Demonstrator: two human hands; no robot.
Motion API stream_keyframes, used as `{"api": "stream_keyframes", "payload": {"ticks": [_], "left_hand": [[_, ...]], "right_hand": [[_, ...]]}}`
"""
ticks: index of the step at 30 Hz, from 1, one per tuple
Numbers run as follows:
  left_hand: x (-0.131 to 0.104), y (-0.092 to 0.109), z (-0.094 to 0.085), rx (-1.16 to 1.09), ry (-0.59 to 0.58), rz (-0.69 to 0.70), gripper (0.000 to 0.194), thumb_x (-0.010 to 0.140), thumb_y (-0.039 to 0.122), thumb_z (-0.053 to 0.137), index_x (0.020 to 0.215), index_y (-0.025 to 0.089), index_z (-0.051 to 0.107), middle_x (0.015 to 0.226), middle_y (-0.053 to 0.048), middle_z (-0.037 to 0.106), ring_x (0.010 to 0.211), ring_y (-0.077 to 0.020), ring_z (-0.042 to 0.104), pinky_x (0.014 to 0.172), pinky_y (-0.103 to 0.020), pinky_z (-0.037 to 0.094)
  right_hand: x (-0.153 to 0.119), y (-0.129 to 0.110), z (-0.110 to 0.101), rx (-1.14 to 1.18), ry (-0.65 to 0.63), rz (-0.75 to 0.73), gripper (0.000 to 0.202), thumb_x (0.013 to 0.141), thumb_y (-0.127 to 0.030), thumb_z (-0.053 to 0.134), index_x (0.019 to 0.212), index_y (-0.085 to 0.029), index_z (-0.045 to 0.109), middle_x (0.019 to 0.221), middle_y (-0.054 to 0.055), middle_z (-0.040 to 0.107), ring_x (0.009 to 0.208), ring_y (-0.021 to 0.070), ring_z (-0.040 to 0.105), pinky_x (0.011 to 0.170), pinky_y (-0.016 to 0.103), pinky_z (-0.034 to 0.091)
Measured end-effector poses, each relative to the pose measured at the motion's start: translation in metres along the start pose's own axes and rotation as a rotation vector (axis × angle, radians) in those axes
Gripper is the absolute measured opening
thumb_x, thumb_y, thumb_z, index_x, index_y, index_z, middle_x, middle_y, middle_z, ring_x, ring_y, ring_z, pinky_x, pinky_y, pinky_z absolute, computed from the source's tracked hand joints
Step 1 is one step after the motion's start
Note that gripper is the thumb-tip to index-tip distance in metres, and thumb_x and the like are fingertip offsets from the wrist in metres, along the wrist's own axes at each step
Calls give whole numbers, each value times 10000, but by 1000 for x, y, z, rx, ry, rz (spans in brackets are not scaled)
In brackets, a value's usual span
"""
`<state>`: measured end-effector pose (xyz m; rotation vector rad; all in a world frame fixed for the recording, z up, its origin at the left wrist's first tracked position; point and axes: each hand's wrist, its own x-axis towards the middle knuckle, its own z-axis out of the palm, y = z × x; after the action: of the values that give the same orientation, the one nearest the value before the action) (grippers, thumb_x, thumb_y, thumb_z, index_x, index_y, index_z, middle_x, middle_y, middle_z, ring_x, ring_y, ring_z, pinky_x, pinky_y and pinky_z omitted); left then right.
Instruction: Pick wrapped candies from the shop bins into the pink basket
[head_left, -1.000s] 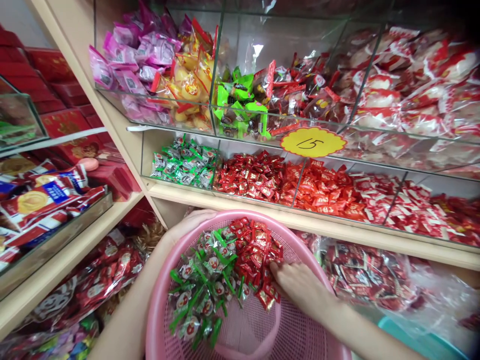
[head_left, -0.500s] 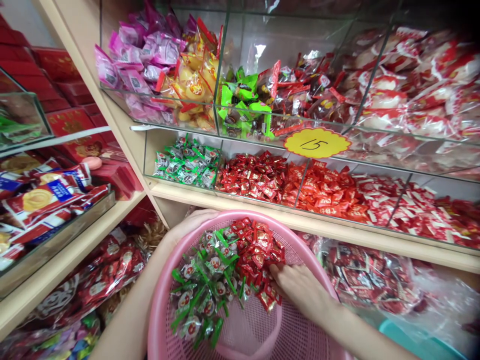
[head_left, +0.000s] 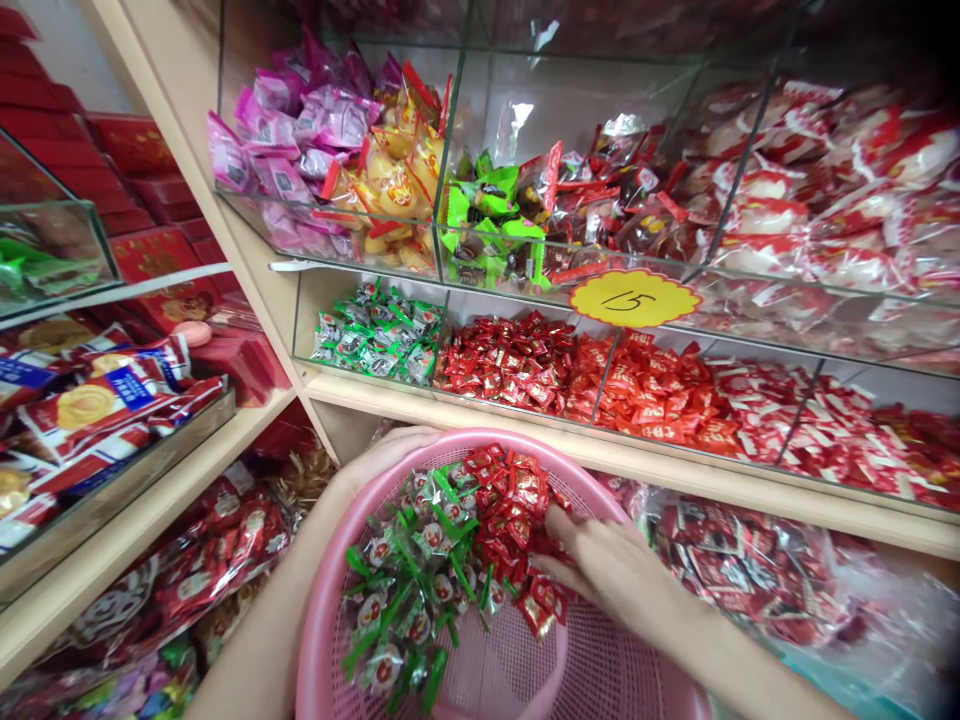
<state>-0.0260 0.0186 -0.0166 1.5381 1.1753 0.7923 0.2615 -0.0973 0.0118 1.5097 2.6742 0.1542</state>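
A pink plastic basket with perforated sides is tilted in front of me. My left hand grips its far left rim, its fingers partly out of sight behind the edge. Inside, clear-wrapped candies with green ends lie to the left. Beside them is a heap of small red-wrapped candies. My right hand reaches in over the right wall. Its thumb and fingers are apart at the right side of the red heap, touching or just above it; some fingertips are hidden.
Above the basket, a wooden shelf carries glass compartments of green-and-silver candies and red candies. A yellow price tag reads 15. Packaged biscuits fill a left tray. Bagged sweets lie below the shelf at right.
My right hand has lifted slightly and its fingers have spread beside the red candies. My left hand keeps its hold on the rim. The view has shifted a little.
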Motion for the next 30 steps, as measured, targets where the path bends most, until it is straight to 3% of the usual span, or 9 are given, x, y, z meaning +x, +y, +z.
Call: {"api": "stream_keyframes", "payload": {"ticks": [4, 7, 10, 14, 19, 30], "left_hand": [[7, -4, 2, 21, -24, -40, 292, 702, 391, 575, 915, 240, 706, 1131, -2, 643, 1149, -211, 505, 1047, -301, 314], [8, -6, 2, 26, -34, -38, 329, 709, 409, 575, 954, 227, 698, 1158, -12, 630, 1165, -222, 492, 1053, -309, 307], [7, -4, 3, 15, -20, -70, 326, 709, 405, 588, 955, 222, 699, 1165, -19, 628, 1165, -222, 496, 1045, -299, 319], [5, 4, 5, -14, -39, -73, 294, 717, 396, 586, 935, 239, 705, 1147, 2, 641, 1150, -210, 512, 1018, -277, 356], [4, 9, 5, -31, -56, -58, 297, 697, 400, 585, 901, 227, 714, 1120, 1, 654, 1129, -210, 527, 1002, -271, 375], [0, 19, 7, -49, -65, -69, 286, 691, 394, 578, 884, 234, 715, 1076, 22, 674, 1113, -222, 536, 997, -290, 378]], "right_hand": [[37, 20, -44, 84, 122, 81, 257, 921, -365, 327, 930, -167, 490, 643, 36, 619, 567, 173, 594, 490, 258, 272], [76, 37, -67, 22, 142, 146, 262, 932, -328, 286, 1018, -162, 468, 701, 62, 631, 629, 188, 603, 531, 257, 324], [112, 49, -72, -88, 60, 205, 275, 923, -234, 286, 1153, -146, 408, 804, 113, 649, 746, 221, 628, 586, 275, 387], [141, 55, -63, -159, -65, 241, 374, 869, -108, 341, 1239, -153, 364, 924, 151, 650, 879, 237, 632, 670, 289, 442], [153, 57, -56, -178, -79, 259, 419, 848, -44, 316, 1244, -145, 408, 943, 167, 653, 922, 246, 628, 714, 319, 459], [147, 55, -62, -223, -17, 268, 308, 882, -105, 326, 1164, -124, 448, 935, 183, 653, 904, 266, 628, 708, 326, 439]]}}
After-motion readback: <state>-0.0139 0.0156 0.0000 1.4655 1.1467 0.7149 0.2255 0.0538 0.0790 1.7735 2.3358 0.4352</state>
